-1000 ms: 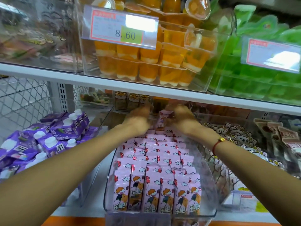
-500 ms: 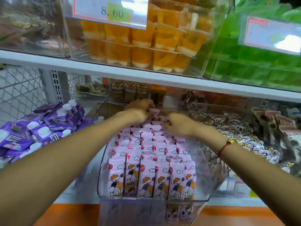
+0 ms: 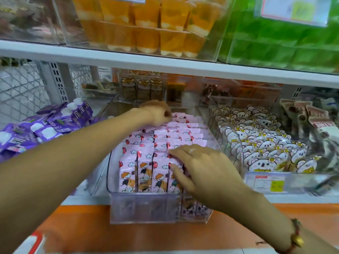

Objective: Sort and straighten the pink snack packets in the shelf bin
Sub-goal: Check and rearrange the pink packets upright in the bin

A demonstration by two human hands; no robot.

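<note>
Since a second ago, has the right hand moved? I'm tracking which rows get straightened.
Yes. The right hand has come from the back of the clear bin to its front rows of pink packets; the left hand stays at the back.

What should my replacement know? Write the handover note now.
Left grip: at the back of the clear bin, fingers curled over the rear pink packets; blur hides whether it holds one.
Right grip: fingers straight, pressing the front row's right end.
Done: front-left packets stand upright in rows.
Left: square up the right column and the back rows.
</note>
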